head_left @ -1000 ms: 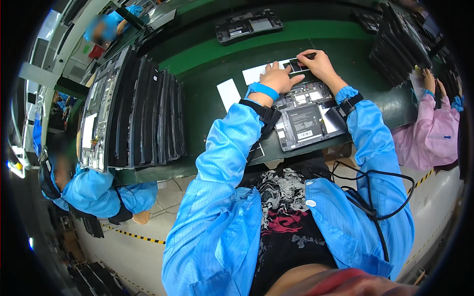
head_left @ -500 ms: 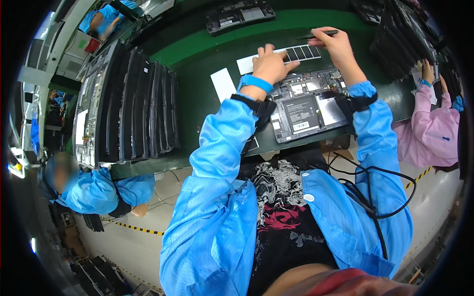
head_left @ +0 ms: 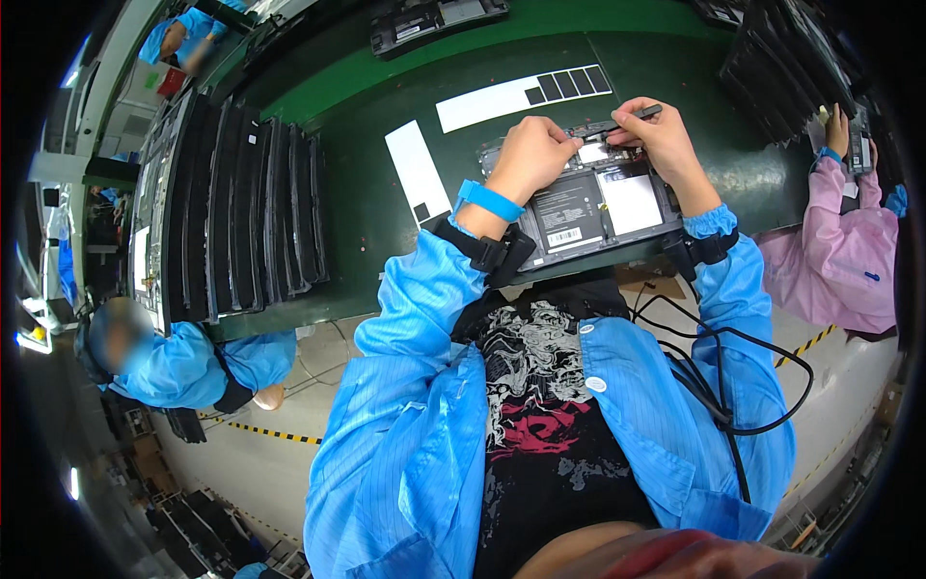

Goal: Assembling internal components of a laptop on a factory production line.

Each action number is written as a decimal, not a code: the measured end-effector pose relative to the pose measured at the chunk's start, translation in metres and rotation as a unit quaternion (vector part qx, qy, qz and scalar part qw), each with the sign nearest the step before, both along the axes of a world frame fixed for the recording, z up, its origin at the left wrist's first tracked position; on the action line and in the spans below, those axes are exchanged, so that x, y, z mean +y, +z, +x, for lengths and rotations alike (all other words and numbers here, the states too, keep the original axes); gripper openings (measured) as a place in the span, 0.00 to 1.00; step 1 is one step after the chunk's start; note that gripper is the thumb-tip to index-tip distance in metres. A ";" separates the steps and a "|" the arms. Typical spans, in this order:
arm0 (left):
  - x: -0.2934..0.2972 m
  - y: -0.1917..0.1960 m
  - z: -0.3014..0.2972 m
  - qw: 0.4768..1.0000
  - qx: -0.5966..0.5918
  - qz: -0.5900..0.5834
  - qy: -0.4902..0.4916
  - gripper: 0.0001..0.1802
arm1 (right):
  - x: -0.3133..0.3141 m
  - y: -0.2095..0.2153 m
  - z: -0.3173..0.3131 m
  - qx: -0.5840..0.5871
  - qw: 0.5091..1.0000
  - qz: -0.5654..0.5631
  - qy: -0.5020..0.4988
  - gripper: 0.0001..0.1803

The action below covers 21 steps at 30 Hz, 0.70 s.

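An opened laptop base (head_left: 617,230) lies in front of me, with its battery, a silvery rectangle and circuit board exposed. My left hand (head_left: 531,159) is over its far left part, thumb and forefinger pinched together; whatever they hold is too small to make out. Between the fingers of my right hand (head_left: 666,145) are slim black tweezers (head_left: 648,113), slanting left toward the board along the far edge. Just beyond the base lies a white label sheet (head_left: 487,103) with several black stickers at its right end. Left of my left wrist rests another white sheet (head_left: 415,164) with a dark square.
A row of upright dark laptop parts (head_left: 227,207) stands on the green bench (head_left: 357,164) at the left. Another laptop base (head_left: 439,21) lies at the far side. More dark panels (head_left: 786,82) lean at the right, beside a co-worker in a pink sleeve (head_left: 825,217).
Both hands have come back from the label sheet to the laptop base's far edge. My left hand has left the sheet and is now pinched. The tweezers remain in my right hand.
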<state>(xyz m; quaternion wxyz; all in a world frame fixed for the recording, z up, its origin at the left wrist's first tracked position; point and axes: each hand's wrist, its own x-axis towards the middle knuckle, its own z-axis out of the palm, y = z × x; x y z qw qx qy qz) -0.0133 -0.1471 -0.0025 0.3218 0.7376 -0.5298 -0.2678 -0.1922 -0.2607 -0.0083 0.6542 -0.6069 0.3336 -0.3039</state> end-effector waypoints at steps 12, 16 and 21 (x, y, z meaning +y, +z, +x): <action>-0.017 0.006 -0.005 0.999 0.003 0.038 0.037 0.13 | -0.009 -0.014 -0.002 -0.037 0.999 0.015 -0.009 0.08; -0.022 0.002 -0.008 0.998 -0.004 0.052 0.042 0.14 | -0.005 -0.014 -0.001 -0.032 0.999 -0.015 -0.009 0.07; -0.025 -0.002 -0.007 0.998 -0.029 0.050 0.037 0.15 | -0.003 -0.012 -0.002 -0.029 0.999 -0.017 -0.005 0.07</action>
